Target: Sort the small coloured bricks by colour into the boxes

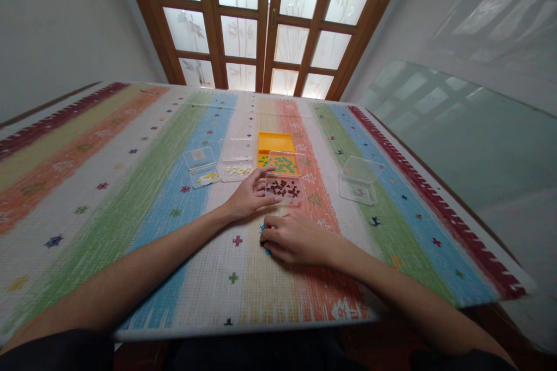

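My left hand (250, 194) curves around the left end of a small clear box (301, 190), fingers at its back and thumb at its front. Small dark brown pieces (284, 188) lie inside that box. Closer to me, my right hand (289, 239) is closed, its fingertips pinched over a small blue object (267, 251). Bits of blue show above and below those fingers; most of the object is hidden, so its shape is unclear. A dark spot shows beside the fingertips.
Behind the brown pieces stands an open orange box (276, 142) with green pieces (282, 164). Left of it are clear boxes with cream pieces (239, 170) and yellow pieces (209, 177). An open clear box (357, 190) sits at right. A striped cloth (209, 284) covers the table.
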Demonstrator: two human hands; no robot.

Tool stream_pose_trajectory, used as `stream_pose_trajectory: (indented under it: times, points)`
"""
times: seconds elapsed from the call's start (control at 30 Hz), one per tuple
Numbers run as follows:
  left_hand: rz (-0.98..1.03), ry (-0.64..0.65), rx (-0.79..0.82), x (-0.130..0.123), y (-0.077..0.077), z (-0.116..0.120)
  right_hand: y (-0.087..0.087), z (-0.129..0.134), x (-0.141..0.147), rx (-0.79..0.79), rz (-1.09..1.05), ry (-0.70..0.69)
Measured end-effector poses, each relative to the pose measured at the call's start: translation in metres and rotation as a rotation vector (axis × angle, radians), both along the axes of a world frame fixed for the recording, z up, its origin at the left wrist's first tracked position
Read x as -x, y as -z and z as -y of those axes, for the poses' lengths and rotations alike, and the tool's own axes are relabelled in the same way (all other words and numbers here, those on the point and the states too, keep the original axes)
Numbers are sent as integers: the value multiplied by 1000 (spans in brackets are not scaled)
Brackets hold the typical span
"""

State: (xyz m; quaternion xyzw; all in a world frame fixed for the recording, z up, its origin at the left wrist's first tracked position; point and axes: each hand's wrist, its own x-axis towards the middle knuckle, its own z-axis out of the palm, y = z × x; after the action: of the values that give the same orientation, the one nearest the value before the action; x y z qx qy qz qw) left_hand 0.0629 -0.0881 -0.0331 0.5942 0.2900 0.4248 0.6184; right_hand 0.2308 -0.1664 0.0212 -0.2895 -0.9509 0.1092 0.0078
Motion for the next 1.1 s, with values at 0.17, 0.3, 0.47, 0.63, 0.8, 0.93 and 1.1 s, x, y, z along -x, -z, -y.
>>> stream_pose_trajectory:
  times: [0.17,0.3,0.47,0.63,0.8,0.93,1.1]
  points:
    - [-1,-3,-6,0,-1,0,0,0,0,12,-7,-4]
    - [0,1,-2,0,-2,0,1,2,1,-14,21,7]
    - [-13,-3,-8,0,-3,1,0,5,3,-34,40,17]
    - [-19,1,-30,0,-2,0,1,7,4,-18,23,72]
    - [0,6,3,0,-1,-1,5,9,7,25,23,108]
    - [-5,-7,13,0,-2,0,4,10,10,12,48,102]
    - [-6,-1,5,0,-1,0,4,11,11,-16,51,86]
